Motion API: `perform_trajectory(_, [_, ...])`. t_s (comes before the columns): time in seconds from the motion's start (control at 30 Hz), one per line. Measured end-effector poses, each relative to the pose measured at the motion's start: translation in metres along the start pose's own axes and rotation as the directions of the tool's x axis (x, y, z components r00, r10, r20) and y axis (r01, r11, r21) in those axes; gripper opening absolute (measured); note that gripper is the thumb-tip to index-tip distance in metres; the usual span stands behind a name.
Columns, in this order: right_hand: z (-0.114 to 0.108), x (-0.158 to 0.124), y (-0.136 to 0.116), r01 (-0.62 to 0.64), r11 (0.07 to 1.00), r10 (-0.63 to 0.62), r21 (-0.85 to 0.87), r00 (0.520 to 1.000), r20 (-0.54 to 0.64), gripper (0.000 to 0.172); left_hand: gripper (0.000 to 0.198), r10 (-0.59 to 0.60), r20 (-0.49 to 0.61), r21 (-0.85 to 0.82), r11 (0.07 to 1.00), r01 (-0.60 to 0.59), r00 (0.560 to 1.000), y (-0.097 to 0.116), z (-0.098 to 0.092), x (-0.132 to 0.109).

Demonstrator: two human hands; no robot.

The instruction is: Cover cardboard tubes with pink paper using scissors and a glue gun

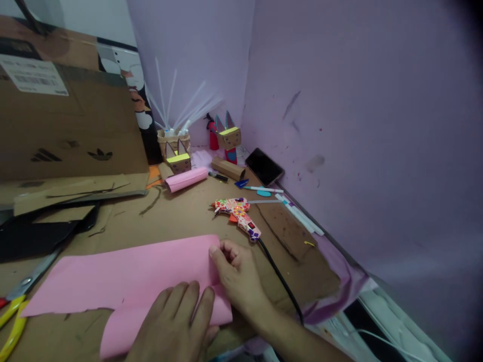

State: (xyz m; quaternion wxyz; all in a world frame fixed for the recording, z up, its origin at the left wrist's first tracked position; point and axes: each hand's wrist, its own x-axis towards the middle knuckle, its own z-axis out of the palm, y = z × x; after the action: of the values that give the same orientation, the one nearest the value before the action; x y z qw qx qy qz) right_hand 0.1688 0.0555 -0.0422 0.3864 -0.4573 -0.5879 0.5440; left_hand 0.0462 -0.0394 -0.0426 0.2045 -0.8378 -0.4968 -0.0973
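Note:
A large sheet of pink paper (143, 269) lies on the cardboard-covered table, its near part curled or folded over toward me. My left hand (177, 317) rests across the curled part, its fingers bent over the paper and the thumb partly hidden below. At the sheet's right end, my right hand (237, 271) pinches the paper's edge between thumb and fingers. Just beyond that hand, a flower-patterned hot glue gun (238, 213) lies on its side with a glue stick in its back. Scissors (24, 291) with yellow handles lie at the left, beside the sheet's pointed end.
Behind stand a large cardboard box (75, 125), a basket (162, 137) of glue sticks and two cardboard animal figures. A pink paper roll (186, 179), a brown cardboard tube (228, 168), a phone (264, 166) and markers (300, 213) lie farther back. The glue gun's black cord (281, 279) trails toward me.

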Motion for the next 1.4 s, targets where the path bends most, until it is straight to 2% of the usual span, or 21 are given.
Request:
perform_trajectory(0.27, [0.002,-0.004,0.0,-0.008,0.997,0.01,0.071,1.0,-0.023,0.029,0.026,-0.063,-0.025,0.018,0.998,0.063,0.998,0.007,0.006,-0.006])
perform_trajectory(0.4, [0.0,-0.003,-0.001,0.003,0.995,-0.007,0.101,0.999,0.033,0.027,0.03,-0.08,0.003,0.037,0.996,0.08,0.997,0.011,0.006,-0.002])
perform_trajectory(0.7, [-0.002,-0.005,-0.001,0.022,0.995,-0.023,0.094,1.0,0.011,0.029,0.027,-0.139,-0.025,-0.057,0.989,0.138,0.99,0.013,0.004,0.002])
perform_trajectory(0.87, [-0.003,-0.008,-0.004,0.016,0.994,-0.02,0.112,0.999,0.036,0.029,0.024,-0.148,0.014,-0.05,0.988,0.149,0.989,0.013,0.002,0.007])
perform_trajectory(1.0, [-0.004,-0.011,-0.002,0.083,0.995,-0.086,0.059,0.995,0.054,0.029,0.026,-0.187,-0.134,-0.075,0.981,0.178,0.973,0.009,0.002,0.016])
perform_trajectory(1.03, [-0.005,-0.012,-0.001,0.097,0.994,-0.1,0.041,0.994,0.054,0.03,0.027,-0.193,-0.14,-0.087,0.979,0.182,0.971,0.008,0.001,0.019])
perform_trajectory(1.13, [-0.005,-0.012,0.003,0.097,0.995,-0.099,0.03,0.993,0.071,0.031,0.023,-0.203,-0.007,-0.189,0.962,0.198,0.979,0.002,-0.006,0.022])
perform_trajectory(1.17, [-0.006,-0.012,0.004,0.096,0.995,-0.098,0.033,0.992,0.082,0.03,0.021,-0.217,0.008,-0.22,0.952,0.213,0.976,0.0,-0.008,0.021])
perform_trajectory(1.23, [-0.008,-0.013,0.005,0.113,0.993,-0.116,0.031,0.989,0.096,0.03,0.019,-0.252,-0.06,-0.236,0.944,0.231,0.966,-0.003,-0.009,0.017])
perform_trajectory(1.3, [-0.01,-0.015,0.005,0.147,0.989,-0.15,0.031,0.98,0.128,0.026,0.019,-0.278,-0.197,-0.206,0.949,0.237,0.94,-0.004,-0.007,0.013])
perform_trajectory(1.37, [-0.013,-0.018,0.005,0.17,0.983,-0.18,0.065,0.961,0.21,0.018,0.017,-0.316,-0.297,-0.18,0.945,0.272,0.901,-0.003,-0.004,0.009])
perform_trajectory(1.4, [-0.014,-0.019,0.006,0.176,0.981,-0.193,0.086,0.944,0.267,0.02,0.017,-0.338,-0.317,-0.174,0.939,0.297,0.886,-0.002,-0.002,0.008])
